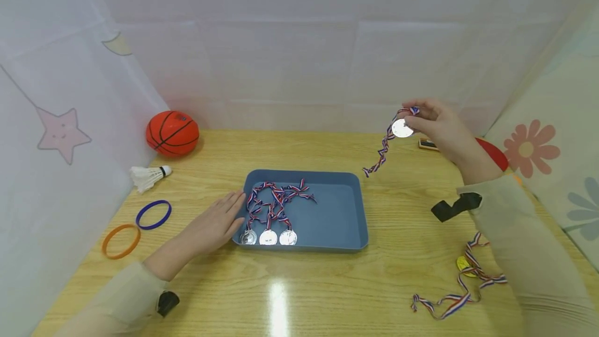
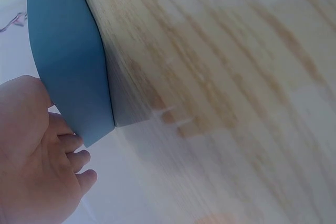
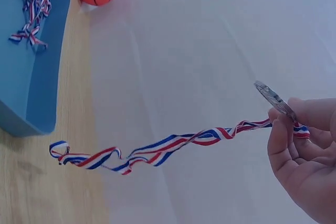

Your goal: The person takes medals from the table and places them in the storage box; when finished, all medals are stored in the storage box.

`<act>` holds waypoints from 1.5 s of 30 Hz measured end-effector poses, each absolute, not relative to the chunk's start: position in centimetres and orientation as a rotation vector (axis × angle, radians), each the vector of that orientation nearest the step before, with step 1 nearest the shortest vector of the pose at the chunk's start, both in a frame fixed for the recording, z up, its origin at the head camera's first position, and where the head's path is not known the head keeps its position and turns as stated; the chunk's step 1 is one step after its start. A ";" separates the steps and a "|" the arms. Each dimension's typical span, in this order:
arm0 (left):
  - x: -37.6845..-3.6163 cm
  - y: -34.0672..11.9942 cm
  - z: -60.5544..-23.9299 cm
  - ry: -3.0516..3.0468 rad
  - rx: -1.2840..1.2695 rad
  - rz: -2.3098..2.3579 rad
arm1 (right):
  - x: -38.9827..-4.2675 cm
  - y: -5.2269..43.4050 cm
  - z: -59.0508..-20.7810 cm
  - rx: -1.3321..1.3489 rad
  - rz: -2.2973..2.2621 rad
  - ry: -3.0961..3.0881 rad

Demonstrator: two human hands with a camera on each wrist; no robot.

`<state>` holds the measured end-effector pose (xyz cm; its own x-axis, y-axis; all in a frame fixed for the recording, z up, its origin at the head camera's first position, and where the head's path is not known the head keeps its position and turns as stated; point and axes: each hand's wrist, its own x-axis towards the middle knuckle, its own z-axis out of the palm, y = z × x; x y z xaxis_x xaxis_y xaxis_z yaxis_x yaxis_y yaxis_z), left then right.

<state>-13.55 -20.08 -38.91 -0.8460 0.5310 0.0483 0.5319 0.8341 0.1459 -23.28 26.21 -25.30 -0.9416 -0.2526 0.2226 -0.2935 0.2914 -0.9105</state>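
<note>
My right hand (image 1: 432,118) is raised over the table's far right and pinches a silver medal (image 1: 402,129) at its top; in the right wrist view the medal (image 3: 275,99) shows edge-on above the fingers (image 3: 283,145). Its red, white and blue ribbon (image 1: 381,152) hangs down left, the end just reaching the table (image 3: 89,157). My left hand (image 1: 216,222) lies flat with straight fingers against the left wall of a blue tray (image 1: 339,212); the left wrist view shows the tray wall (image 2: 68,51) touching the fingers (image 2: 73,150). Three silver medals (image 1: 268,237) with ribbons lie in the tray.
An orange basketball (image 1: 172,132) sits at the back left, with a white shuttlecock (image 1: 148,176), a blue ring (image 1: 153,214) and an orange ring (image 1: 121,241) along the left side. A gold medal with ribbon (image 1: 463,282) lies at the front right. Curtains close in the table on three sides.
</note>
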 end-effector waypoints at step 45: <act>-13.7 -19.9 -39.2 -2.984 -0.867 -0.257 | -19.8 10.6 -36.4 1.368 1.652 -2.976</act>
